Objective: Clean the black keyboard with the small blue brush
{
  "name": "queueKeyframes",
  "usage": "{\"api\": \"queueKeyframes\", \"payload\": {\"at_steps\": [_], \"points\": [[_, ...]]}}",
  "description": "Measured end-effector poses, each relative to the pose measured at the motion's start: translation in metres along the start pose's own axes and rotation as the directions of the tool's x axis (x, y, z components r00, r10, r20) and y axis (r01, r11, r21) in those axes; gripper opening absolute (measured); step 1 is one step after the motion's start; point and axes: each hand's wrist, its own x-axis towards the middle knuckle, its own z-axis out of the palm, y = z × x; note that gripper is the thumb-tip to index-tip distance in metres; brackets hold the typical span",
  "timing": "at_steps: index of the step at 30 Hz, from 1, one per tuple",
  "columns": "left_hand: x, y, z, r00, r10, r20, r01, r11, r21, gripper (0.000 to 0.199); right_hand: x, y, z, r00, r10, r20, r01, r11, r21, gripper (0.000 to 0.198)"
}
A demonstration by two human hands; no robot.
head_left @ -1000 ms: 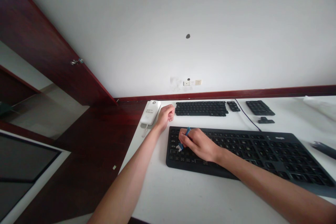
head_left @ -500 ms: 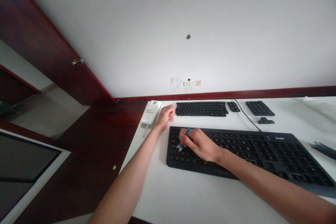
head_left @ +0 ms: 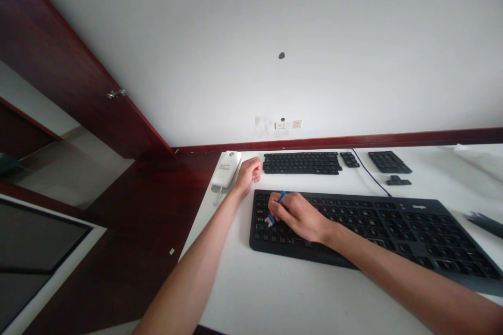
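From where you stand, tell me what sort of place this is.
Probably a plain room in a home or small office: a white table with a keyboard on it, wall sockets beyond it, and a dark red door to the left.

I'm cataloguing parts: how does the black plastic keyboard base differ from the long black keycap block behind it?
The black plastic keyboard base is larger than the long black keycap block. The base shows exposed sockets; the block, key tops. The base lies under the right hand; the block, beside the left hand. Both are black.
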Motion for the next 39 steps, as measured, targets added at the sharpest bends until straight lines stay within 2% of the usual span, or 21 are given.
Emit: {"api": "queueKeyframes", "payload": {"at_steps": [9,13,18,21,26,31,36,39], "points": [[-0.0001,0.0002,0.0001,1.0,-0.01,-0.013,0.01,1.0,0.011,0.043,0.0001,-0.0013,-0.0003,1.0,-0.015,-0.008,0.015,1.0,-0.009,0.033],[-0.0007,0.0015,0.0007,1.0,-0.011,-0.009,0.012,1.0,0.014,0.042,0.0002,-0.0033,-0.0002,0.998,0.013,-0.062,-0.013,1.0,0.008,0.039],[-0.0013,0.0018,0.001,1.0,0.002,-0.005,-0.002,1.0,0.019,0.041,0.0011,-0.0063,-0.001,1.0,-0.009,0.008,0.009,0.999,0.044,0.04],[-0.0018,0.0019,0.001,1.0,0.003,-0.002,-0.003,1.0,0.021,0.041,0.0017,-0.0075,-0.0016,0.999,0.022,-0.05,-0.018,0.996,0.087,0.044],[-0.0028,0.0025,0.001,1.0,0.005,-0.004,-0.005,1.0,0.021,0.041,0.0024,-0.0076,-0.0019,1.0,-0.004,0.015,0.003,0.999,0.033,0.041],[-0.0021,0.0013,0.0006,1.0,0.013,0.004,-0.013,1.0,0.019,0.037,0.0031,-0.0055,-0.0011,0.999,0.04,-0.031,-0.039,0.998,0.051,0.043],[-0.0003,-0.0011,-0.0007,1.0,0.016,0.001,-0.016,1.0,0.024,0.039,0.0027,-0.0035,0.0001,1.0,0.003,-0.002,-0.003,1.0,0.016,0.037],[-0.0003,-0.0012,-0.0009,1.0,0.011,0.002,-0.011,1.0,0.022,0.039,0.0013,-0.0043,0.0003,0.999,-0.003,-0.033,0.003,1.0,0.012,0.037]]}}
